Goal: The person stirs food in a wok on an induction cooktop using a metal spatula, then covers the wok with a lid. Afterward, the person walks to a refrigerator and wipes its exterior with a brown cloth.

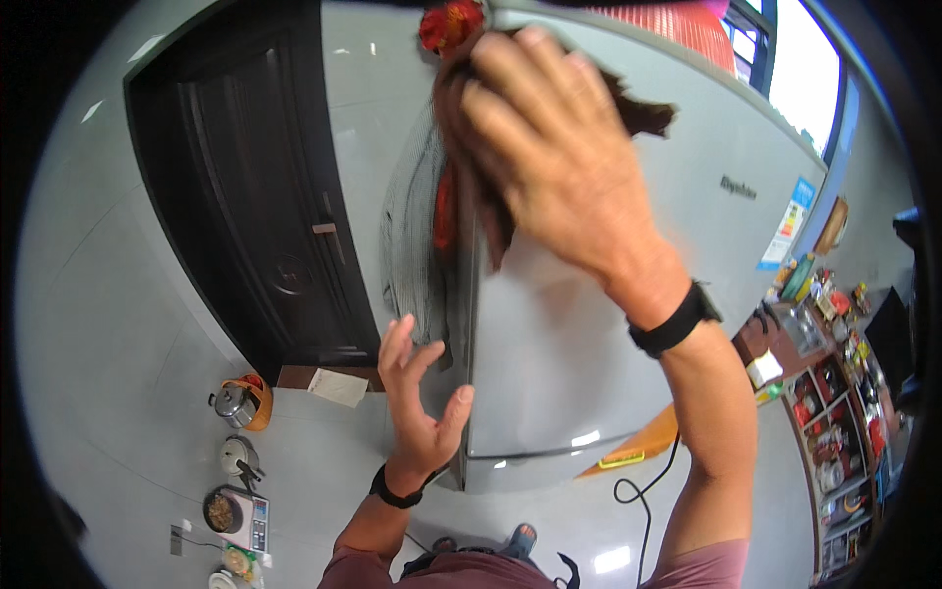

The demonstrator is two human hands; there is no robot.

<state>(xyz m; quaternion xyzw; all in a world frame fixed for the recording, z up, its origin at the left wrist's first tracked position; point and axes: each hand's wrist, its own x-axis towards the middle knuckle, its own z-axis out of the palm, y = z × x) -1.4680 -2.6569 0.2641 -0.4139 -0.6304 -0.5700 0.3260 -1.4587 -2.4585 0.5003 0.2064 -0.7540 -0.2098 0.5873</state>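
Observation:
A dark brown cloth [469, 147] lies against the upper left corner of a light grey refrigerator [559, 383]. My right hand [579, 167] presses over it, fingers bent across its folds, slightly smeared by motion. One end of the cloth sticks out to the right beyond my fingers; the part under my palm is hidden. Lower down, beside the refrigerator's left edge, my left hand [422, 412] is raised with its fingers and thumb apart. It holds nothing. Black bands circle both wrists.
A grey mesh bag [412, 226] hangs left of the refrigerator, below a red ornament [451, 25]. Farther left stands a dark door [245, 177]. Pots [235, 402] and a scale [259, 525] line the lower left. A black cord [643, 501] hangs below the refrigerator; crowded shelves [834, 452] stand right.

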